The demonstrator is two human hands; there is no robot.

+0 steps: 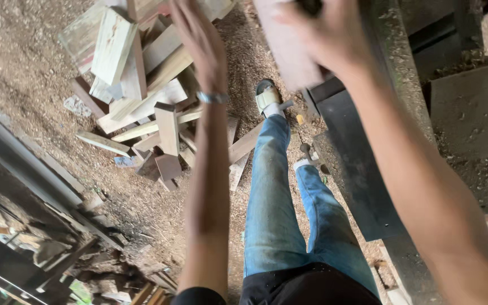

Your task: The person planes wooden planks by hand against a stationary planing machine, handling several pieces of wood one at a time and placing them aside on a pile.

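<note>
gripping a pale wood block [287, 42], right hand [324, 35]; left hand [199, 39] open, empty

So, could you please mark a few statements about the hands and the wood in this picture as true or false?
1. The right hand grips a pale wooden block. True.
2. The left hand holds a hammer. False: it is open and holds nothing, fingers spread above the pile of offcuts.
3. A metal bangle sits on the left wrist. True.
4. The floor is bare tile. False: sawdust covers the ground around the pile.
5. The person wears blue jeans. True.
6. The pile of offcuts lies on the dark machine table. False: it lies on the ground, apart from the table.
</note>
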